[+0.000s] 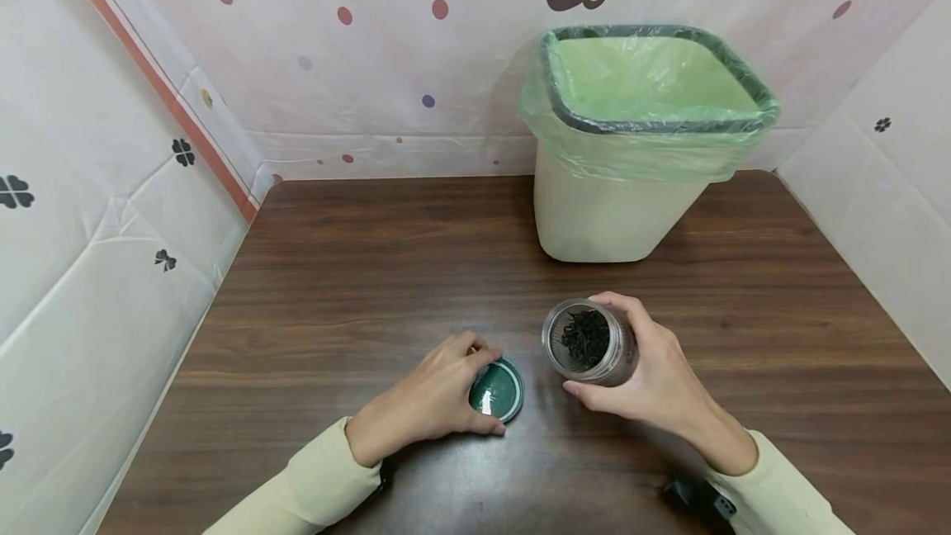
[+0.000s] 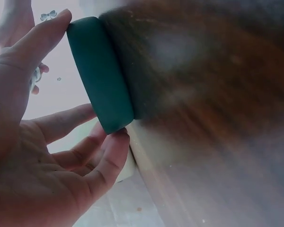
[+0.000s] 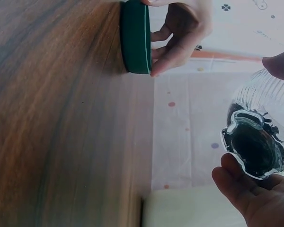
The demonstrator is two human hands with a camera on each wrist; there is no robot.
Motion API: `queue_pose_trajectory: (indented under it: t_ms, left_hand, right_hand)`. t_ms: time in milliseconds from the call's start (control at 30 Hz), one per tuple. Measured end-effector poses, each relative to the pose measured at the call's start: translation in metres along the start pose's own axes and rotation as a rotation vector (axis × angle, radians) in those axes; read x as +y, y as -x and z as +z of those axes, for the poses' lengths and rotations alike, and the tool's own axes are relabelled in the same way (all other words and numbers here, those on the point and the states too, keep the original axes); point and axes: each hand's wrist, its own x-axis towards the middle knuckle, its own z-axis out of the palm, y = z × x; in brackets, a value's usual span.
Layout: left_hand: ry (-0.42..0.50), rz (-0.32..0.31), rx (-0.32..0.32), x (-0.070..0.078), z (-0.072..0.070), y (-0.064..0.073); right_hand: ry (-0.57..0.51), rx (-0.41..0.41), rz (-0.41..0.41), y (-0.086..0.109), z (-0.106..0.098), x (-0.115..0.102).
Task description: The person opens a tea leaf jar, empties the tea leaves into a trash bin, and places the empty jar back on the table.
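My left hand (image 1: pixel 438 390) pinches a round green lid (image 1: pixel 496 391) by its edge, thumb on one side and fingertips on the other. The lid lies on the table with its inner side up, as the head view shows. In the left wrist view the green lid (image 2: pixel 99 75) appears side-on between thumb and fingers. To the right, my right hand (image 1: pixel 657 378) grips a clear ribbed glass jar (image 1: pixel 620 357), its mouth tilted toward the head camera. Dark dried leaves (image 1: pixel 585 338), like loose tea, lie inside. The right wrist view shows the jar's base (image 3: pixel 255 146), raised off the table.
Behind the jar, a pale waste bin (image 1: pixel 602 213) lined with a green plastic bag (image 1: pixel 654 155) stands at the back of the brown wooden table (image 1: pixel 357 271). Printed white sheets (image 1: pixel 371 56) hang behind and beside the table. A black device (image 1: pixel 698 498) sits under the right wrist.
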Motion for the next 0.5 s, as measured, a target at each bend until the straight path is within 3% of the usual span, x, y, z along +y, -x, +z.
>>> queue_pose_trajectory:
  t_ms: [233,500]
  left_hand:
    - [-0.006,-0.022,-0.026,0.0013,-0.0012,-0.0001]
    - [0.000,-0.031,0.025,0.0018,-0.0040,-0.0021]
  right_hand:
    - [0.003,0.015,0.003,0.0010,-0.0018,-0.0002]
    - [0.001,0.019,0.001,0.0011,-0.0029,0.0007]
